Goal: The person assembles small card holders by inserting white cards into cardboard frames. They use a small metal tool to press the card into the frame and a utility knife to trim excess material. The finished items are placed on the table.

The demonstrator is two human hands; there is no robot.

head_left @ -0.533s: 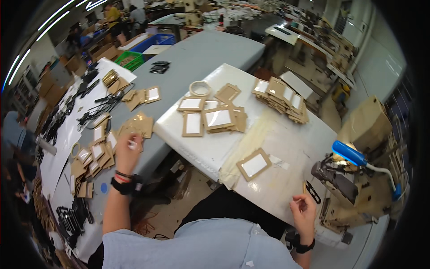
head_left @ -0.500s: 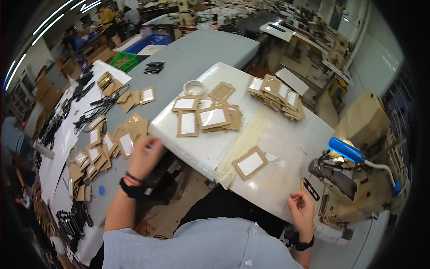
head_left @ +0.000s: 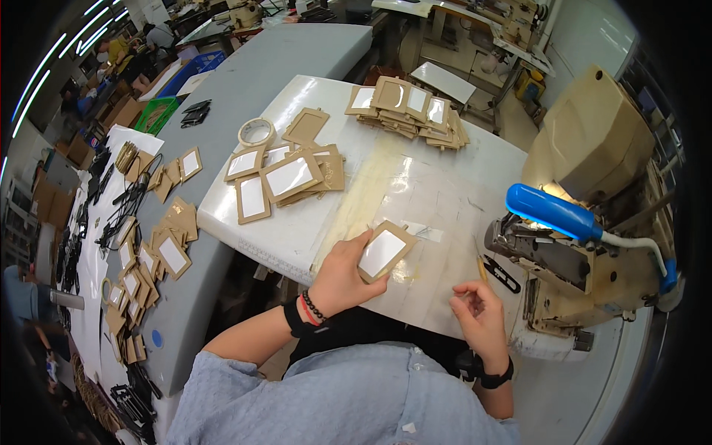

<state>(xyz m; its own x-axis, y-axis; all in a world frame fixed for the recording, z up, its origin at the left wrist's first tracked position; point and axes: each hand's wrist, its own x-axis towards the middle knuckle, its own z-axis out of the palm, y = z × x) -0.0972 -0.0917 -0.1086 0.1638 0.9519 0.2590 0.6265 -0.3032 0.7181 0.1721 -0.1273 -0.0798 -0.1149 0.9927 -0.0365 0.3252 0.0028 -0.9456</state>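
The left hand (head_left: 343,276) has swung in from the side table's scattered frames to the white table (head_left: 460,185), where it now closes its fingers on the brown windowed frame (head_left: 384,251) near the front edge. The frame tilts diagonally, up and right of the palm, pointing toward the sewing machine (head_left: 586,259). The right hand (head_left: 478,311), loosely curled and apparently empty, rests just right of it.

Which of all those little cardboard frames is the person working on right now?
Start at the sewing machine on the white table. Just left of it, the left hand grips one brown frame with a white window. It lies alone; the others sit in piles farther back.
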